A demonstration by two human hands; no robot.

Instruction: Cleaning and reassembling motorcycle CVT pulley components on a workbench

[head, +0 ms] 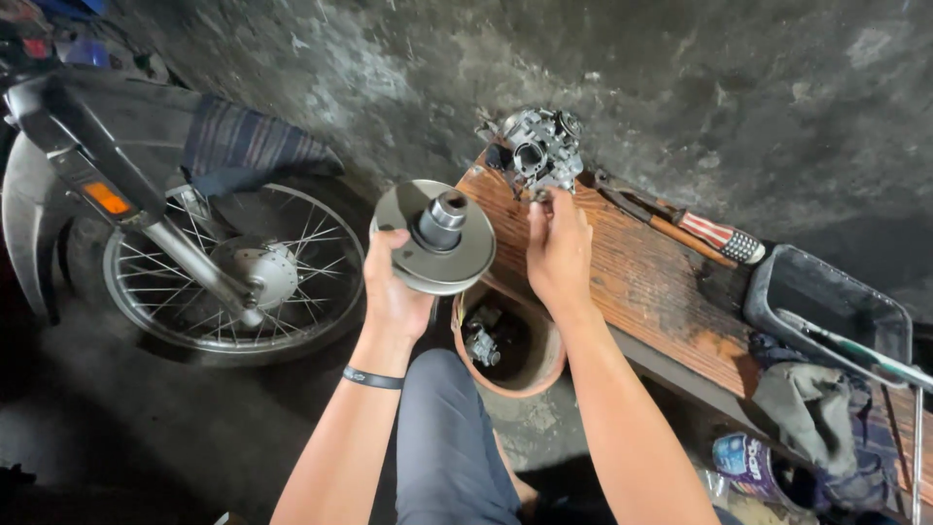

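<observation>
My left hand (391, 288) grips a round metal pulley (434, 236) by its rim, its short hub pointing up, held over the floor left of the bench. My right hand (557, 255) rests on the wooden bench (641, 282), fingertips touching the base of a grey carburetor (540, 150) that sits at the bench's far end. A black band circles my left wrist. My knee in grey trousers shows between my forearms.
An orange bowl (544, 374) with small metal parts sits on the floor under my hands. A motorcycle wheel (238, 272) stands at left. On the bench lie a screwdriver with a striped handle (714, 233), a black tray (831, 311) and grey rags (812, 408).
</observation>
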